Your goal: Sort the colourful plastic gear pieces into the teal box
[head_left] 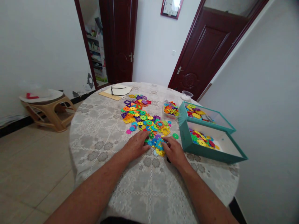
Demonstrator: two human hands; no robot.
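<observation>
Colourful plastic gear-shaped interlocking pieces (143,118) lie in a long pile down the middle of the table, some overlapping. My left hand (138,145) rests at the near left side of the pile, fingers bent, with thumb and fingers apart around small green and blue pieces. Opposite it, my right hand (174,150) has its thumb and forefinger at the right edge of a blue square-shaped piece (159,144), seemingly pinching it. Below that piece are yellow ones (160,152). A single green disc (175,136) lies just beyond my right hand.
A teal box (207,154) and its lid (221,116), both with pieces inside, stand on the right. Behind are a clear tub (171,115) of pieces and a small clear bowl (187,95). Glasses (119,91) lie on paper at the back left. A patterned cloth (93,130) covers the round table.
</observation>
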